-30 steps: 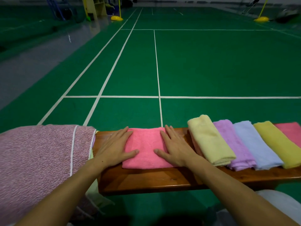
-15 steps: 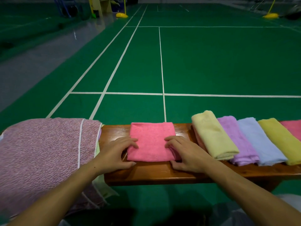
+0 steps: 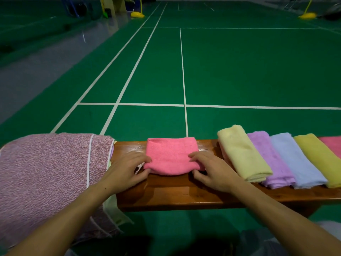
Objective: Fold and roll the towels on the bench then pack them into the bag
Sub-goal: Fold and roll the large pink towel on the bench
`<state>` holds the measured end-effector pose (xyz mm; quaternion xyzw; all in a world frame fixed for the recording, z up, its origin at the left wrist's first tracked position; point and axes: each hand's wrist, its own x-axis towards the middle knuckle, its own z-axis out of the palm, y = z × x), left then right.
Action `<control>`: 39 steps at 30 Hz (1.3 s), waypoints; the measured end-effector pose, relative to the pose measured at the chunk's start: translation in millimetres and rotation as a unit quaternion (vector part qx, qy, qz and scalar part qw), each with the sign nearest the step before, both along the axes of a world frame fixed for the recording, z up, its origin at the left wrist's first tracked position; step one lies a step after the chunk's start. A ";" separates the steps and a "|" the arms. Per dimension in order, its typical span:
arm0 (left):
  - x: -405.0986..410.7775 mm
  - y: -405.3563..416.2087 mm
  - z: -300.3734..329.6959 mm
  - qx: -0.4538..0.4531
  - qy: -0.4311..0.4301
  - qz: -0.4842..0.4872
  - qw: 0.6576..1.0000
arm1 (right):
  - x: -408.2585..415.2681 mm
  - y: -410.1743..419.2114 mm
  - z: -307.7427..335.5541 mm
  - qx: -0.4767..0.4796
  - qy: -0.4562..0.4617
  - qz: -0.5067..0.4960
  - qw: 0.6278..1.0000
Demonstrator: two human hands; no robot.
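A folded pink towel point(image 3: 171, 154) lies on the wooden bench point(image 3: 184, 196), its near edge curled up into the start of a roll. My left hand point(image 3: 125, 170) pinches the near left corner of it. My right hand point(image 3: 212, 170) grips the near right corner, fingers on top and thumb under the curl. To the right lie folded towels side by side: pale yellow point(image 3: 241, 154), purple point(image 3: 271, 159), light blue point(image 3: 297, 161), yellow point(image 3: 321, 159) and another pink one point(image 3: 332, 145) at the frame's edge.
A large pink-and-white woven cloth point(image 3: 46, 178), possibly the bag, covers the bench's left end and hangs over it. Beyond the bench stretches a green court floor with white lines. Yellow post bases point(image 3: 137, 14) stand far off.
My hands slid from flat on top of the pink towel back to its near edge, took hold of both corners and curled that edge upward.
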<state>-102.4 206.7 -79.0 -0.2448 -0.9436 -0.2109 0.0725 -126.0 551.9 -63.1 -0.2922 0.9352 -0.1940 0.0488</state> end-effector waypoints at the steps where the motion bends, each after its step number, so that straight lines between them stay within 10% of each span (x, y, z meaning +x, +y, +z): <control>1: 0.5 1.2 2.6 0.018 -0.009 0.005 1.000 | -0.3 -0.4 0.7 -0.016 -0.008 -0.013 1.000; 15: 2.2 13.2 15.7 0.140 -0.095 0.120 0.978 | -6.3 -9.6 -0.5 -0.185 -0.110 -0.152 0.965; 29: -4.0 23.2 14.7 -0.063 0.012 0.253 0.965 | -13.8 -24.5 2.9 0.039 0.029 -0.257 0.965; 33: -2.0 34.8 15.2 -0.045 0.091 0.150 0.983 | 0.7 -36.2 3.2 -0.009 0.163 -0.149 0.975; 39: 11.0 64.5 0.6 -0.145 -0.035 0.058 0.987 | 22.4 -58.8 -21.9 0.109 0.099 0.033 0.989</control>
